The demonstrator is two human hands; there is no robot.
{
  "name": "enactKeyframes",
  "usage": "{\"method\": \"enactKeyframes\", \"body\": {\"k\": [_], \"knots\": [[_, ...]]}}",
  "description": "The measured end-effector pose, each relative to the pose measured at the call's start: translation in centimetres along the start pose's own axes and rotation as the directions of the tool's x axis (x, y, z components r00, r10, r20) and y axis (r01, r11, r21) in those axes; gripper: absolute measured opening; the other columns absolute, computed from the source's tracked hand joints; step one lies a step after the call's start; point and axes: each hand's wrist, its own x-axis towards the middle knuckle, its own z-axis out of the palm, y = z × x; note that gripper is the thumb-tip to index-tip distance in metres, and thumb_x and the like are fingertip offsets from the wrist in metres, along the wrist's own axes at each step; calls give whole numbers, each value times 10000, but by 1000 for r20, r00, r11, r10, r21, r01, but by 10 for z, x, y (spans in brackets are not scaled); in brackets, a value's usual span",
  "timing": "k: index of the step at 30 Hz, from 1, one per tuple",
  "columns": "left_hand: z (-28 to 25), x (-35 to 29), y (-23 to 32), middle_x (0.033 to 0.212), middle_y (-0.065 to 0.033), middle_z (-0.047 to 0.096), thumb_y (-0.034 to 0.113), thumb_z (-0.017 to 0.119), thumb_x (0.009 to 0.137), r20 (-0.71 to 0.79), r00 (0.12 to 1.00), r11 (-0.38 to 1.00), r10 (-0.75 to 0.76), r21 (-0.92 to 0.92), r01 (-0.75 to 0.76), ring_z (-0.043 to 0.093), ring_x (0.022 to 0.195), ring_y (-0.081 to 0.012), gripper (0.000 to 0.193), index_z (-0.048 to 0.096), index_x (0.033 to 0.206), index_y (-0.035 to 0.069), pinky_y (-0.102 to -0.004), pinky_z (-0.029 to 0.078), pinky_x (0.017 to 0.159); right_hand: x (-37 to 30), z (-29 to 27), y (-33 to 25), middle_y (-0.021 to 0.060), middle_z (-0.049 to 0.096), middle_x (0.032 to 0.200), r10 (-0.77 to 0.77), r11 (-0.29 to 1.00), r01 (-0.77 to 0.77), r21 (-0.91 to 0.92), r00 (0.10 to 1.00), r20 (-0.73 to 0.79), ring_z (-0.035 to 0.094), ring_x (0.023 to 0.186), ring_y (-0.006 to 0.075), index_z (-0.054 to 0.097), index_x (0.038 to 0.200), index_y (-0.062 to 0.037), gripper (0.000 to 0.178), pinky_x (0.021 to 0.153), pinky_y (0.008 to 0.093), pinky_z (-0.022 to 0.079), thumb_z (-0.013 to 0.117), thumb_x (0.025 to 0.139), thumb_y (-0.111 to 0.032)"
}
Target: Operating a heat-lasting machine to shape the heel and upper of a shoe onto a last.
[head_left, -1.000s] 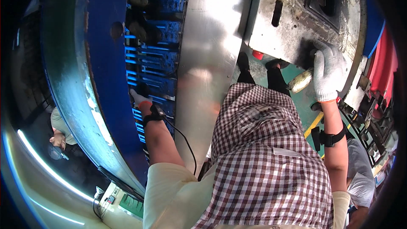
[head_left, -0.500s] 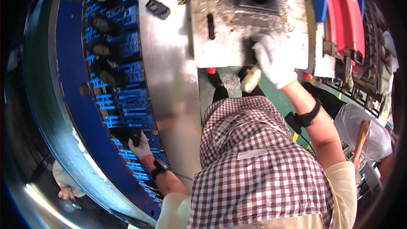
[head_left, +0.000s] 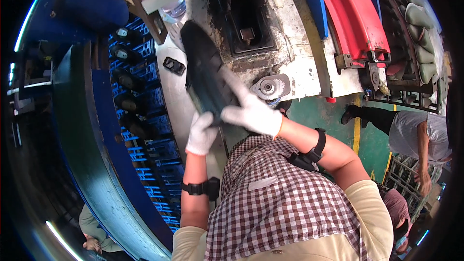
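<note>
A long black shoe (head_left: 205,63), smeared by motion, is held in front of me, slanting over the workbench with its rounded end far and left. My left hand (head_left: 201,135), in a white glove, is closed on its near end, the thumb pressed on top. The white-gloved right hand (head_left: 253,115) grips its right side, one finger stretched along the edge and the thumb at the near end. The shoe's underside is hidden. Just right of that hand, a round metal fitting on a flat plate (head_left: 267,87) lies at the bench edge.
On the left, a rack with blue prongs (head_left: 145,159) carries several black shoes (head_left: 126,78). A small black object (head_left: 174,65) lies on the metal ledge. A dark, recessed frame (head_left: 249,34) is set in the bench; red machine parts (head_left: 350,24) stand right. Co-workers are at both sides.
My left hand has come from the rack to the bench with the black shoe. The right hand has moved left onto it, uncovering the round fitting. The view has shifted.
</note>
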Motion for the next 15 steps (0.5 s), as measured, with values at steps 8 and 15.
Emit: {"method": "enactKeyframes", "body": {"k": [8,15], "knots": [[88,45,94,1497,-229,530,127,580,1030,-98,728,509,679,777,-370,530,1382,-285,589,374,1562,-20,-410,390,1180,116,-102,10,343,533,1380,-138,863,-148,-483,851,-507,554,1304,448,510,1523,-132,852,1124,429,450,754,782,-472],[128,53,171,1443,-247,560,48,616,1000,219,334,80,917,718,-691,557,1352,-325,615,354,1550,-38,-452,405,1181,154,-94,23,252,551,1279,-27,431,-438,-789,867,-497,624,1159,431,431,1555,-217,853,941,498,563,751,798,-443]]}}
